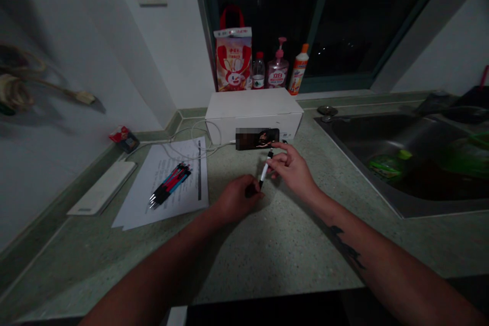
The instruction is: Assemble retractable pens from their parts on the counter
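Note:
A white-and-black pen (pixel 264 170) stands tilted between my hands. My left hand (pixel 237 198) is shut on its lower end, which the fingers partly hide. My right hand (pixel 287 169) pinches the upper barrel between thumb and fingers. To the left of my hands, a bundle of red, blue and black pens (pixel 169 184) lies on a printed paper sheet (pixel 171 198). A phone (pixel 257 138) with a lit, partly blurred screen leans against a white box (pixel 253 107) just beyond my right fingers.
The speckled green countertop (pixel 282 249) runs right to a steel sink (pixel 397 147) holding green items. A white cable (pixel 191 143) crosses the paper's top. A flat white board (pixel 102 188) lies at the left wall. Bottles and a red-handled bag (pixel 233 58) stand on the windowsill.

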